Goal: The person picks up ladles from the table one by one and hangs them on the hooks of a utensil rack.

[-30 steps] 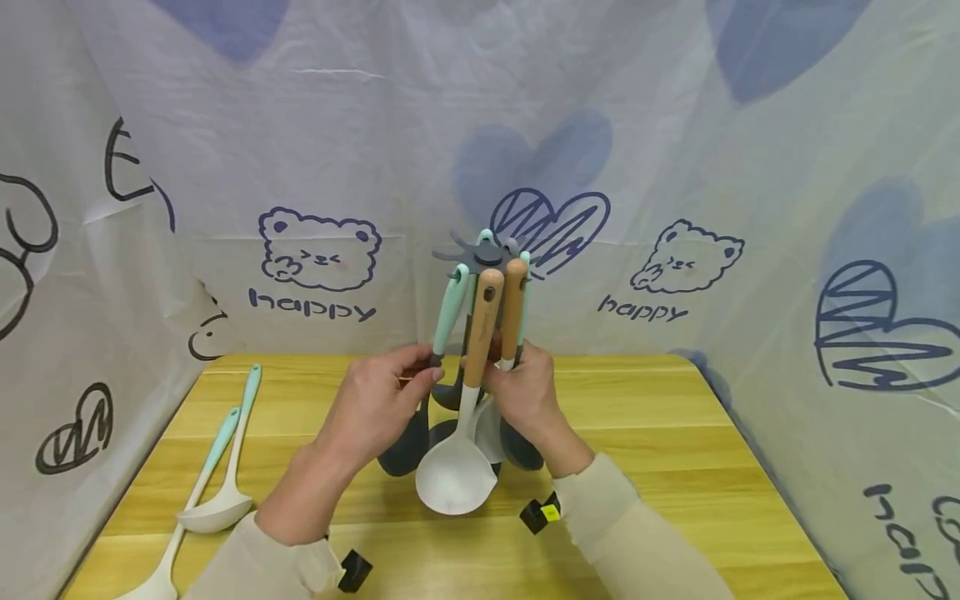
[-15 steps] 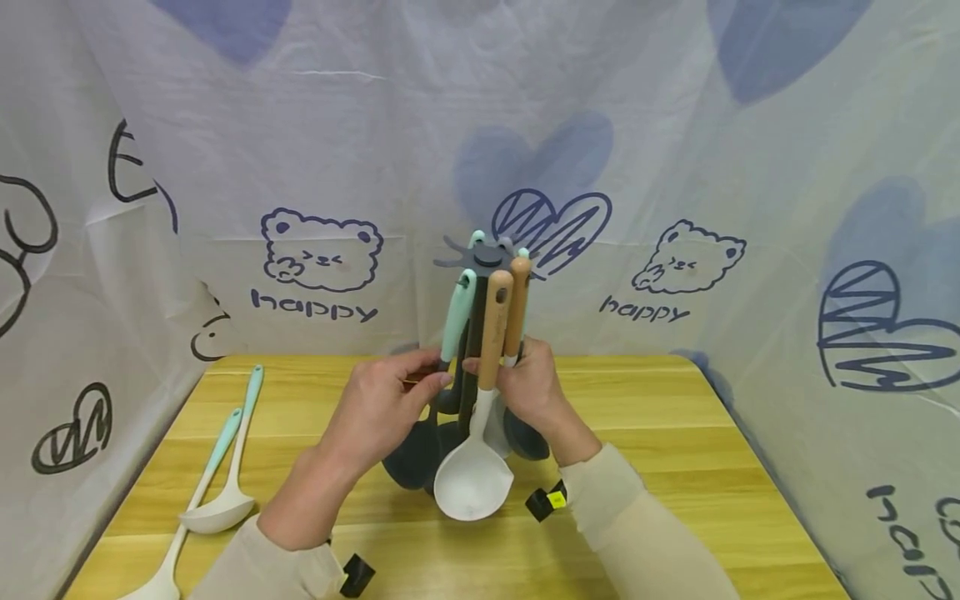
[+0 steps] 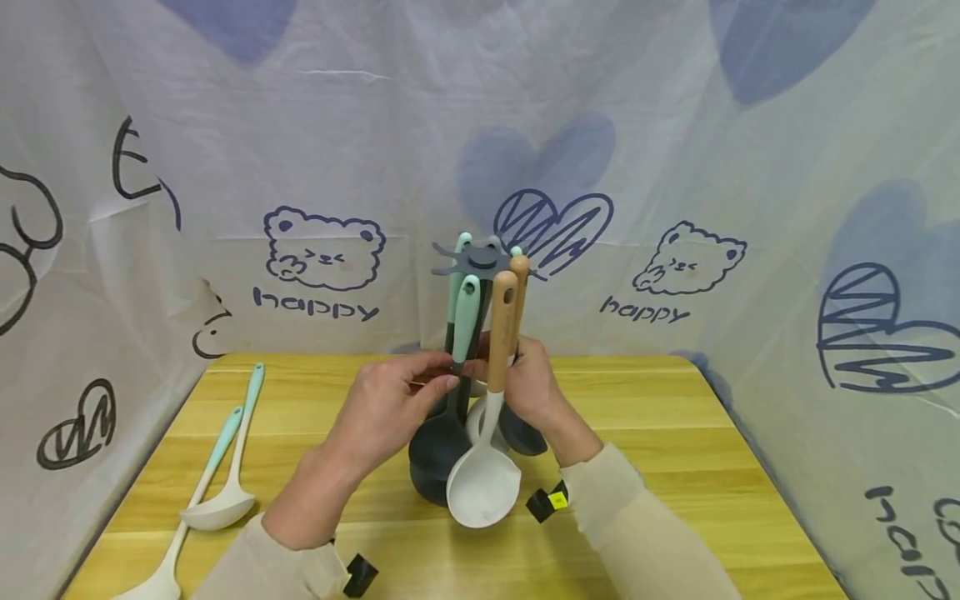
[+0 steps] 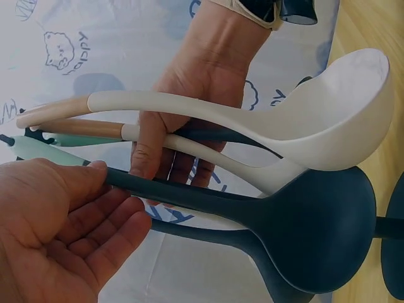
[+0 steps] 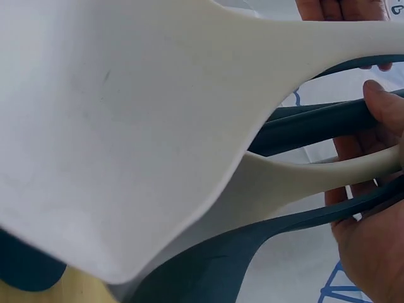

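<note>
A dark grey stand (image 3: 482,260) with hooked arms at its top bears several hanging kitchen utensils. My left hand (image 3: 390,400) pinches the neck of a large dark spoon (image 4: 322,233) with a mint handle, thumb on one side and fingers on the other. My right hand (image 3: 531,383) reaches in behind a wood-handled white ladle (image 3: 483,487). Its thumb and fingers hold the stand's dark post (image 5: 315,129), seen in the right wrist view. A second wooden handle (image 3: 519,292) and other dark utensils hang close around the post. The stand's base is mostly hidden.
Two white ladles with mint handles lie at the left of the wooden table (image 3: 637,517): the nearer ladle (image 3: 168,567) runs out of view, and the other ladle (image 3: 225,508) lies partly over it. A printed cloth (image 3: 420,150) hangs behind and at both sides.
The hanging utensils have swung round: the white ladle and the dark spoon at the front have shifted right. My left hand has moved slightly right with the spoon; the right hand has barely moved.
</note>
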The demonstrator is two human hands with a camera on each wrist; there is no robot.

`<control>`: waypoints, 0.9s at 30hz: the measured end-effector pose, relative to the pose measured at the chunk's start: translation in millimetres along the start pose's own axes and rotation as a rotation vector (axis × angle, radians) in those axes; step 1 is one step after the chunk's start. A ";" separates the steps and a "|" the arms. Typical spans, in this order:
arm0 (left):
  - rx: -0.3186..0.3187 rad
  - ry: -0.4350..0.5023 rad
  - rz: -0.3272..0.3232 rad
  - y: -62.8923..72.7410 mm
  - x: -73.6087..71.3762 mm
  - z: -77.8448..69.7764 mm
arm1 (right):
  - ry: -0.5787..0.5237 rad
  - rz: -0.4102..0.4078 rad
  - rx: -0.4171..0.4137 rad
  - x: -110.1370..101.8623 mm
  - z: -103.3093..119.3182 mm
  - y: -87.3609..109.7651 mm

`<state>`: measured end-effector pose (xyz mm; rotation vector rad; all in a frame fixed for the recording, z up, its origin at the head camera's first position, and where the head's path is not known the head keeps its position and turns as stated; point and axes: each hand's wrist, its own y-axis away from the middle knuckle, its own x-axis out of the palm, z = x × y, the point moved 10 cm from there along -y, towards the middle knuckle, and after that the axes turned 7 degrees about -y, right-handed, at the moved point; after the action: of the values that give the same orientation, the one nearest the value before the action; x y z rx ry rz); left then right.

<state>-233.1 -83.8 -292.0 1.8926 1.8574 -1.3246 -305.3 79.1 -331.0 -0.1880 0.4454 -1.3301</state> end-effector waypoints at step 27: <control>-0.279 -0.292 0.146 51.2 -55.1 106.2 | 0.097 -0.308 -0.322 -29.8 112.6 54.5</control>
<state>-227.1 -204.6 -339.8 1.5679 1.6281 -1.1543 -214.8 107.5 -244.1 -0.4762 0.7347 -1.5679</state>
